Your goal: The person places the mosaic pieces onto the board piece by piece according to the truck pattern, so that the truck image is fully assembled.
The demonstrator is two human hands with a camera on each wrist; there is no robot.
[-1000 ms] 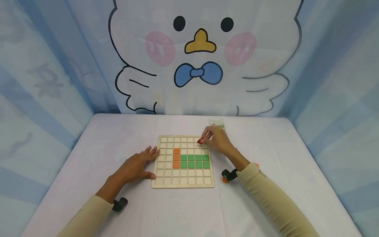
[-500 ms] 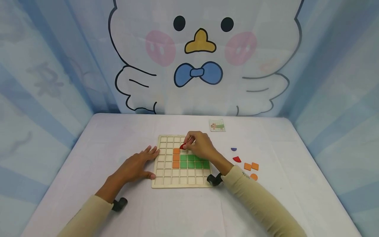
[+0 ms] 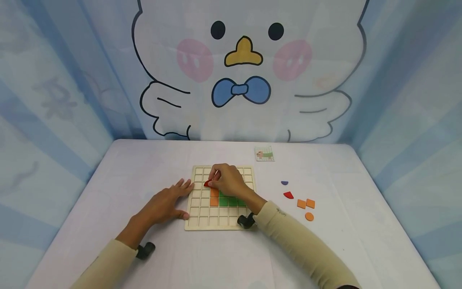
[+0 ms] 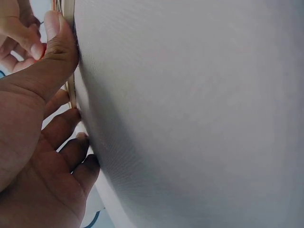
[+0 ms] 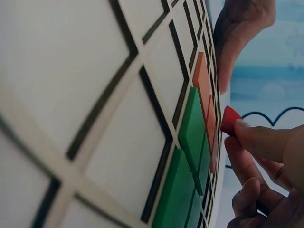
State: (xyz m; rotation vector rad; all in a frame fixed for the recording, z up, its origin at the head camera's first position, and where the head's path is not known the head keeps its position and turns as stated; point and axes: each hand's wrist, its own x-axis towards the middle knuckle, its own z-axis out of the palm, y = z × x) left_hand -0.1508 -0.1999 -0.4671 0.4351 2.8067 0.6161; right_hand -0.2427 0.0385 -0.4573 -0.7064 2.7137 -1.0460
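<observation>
Square the red curved-edged piece [image 5: 230,121], pinched by the right hand [image 3: 228,179], to the pale wooden grid board [image 3: 213,221]; brace its left edge with the spread-fingered left hand [image 3: 165,204].

A pale wooden grid board [image 5: 118,118] with raised ridges round its cells fills the left and centre of the frame, seen steeply tilted and narrowing toward the upper right. Flat green square pieces [image 5: 192,123] sit in cells at the lower centre, and flat orange square pieces [image 5: 202,76] stand beyond them, right of centre. At the lower right, the right hand [image 5: 278,147] pinches a small red wedge-like piece [image 5: 230,119] between thumb and finger; whether it touches the board is unclear. The left hand [image 5: 244,38] appears at the upper right, before a blue-and-white backdrop [image 5: 270,71].
</observation>
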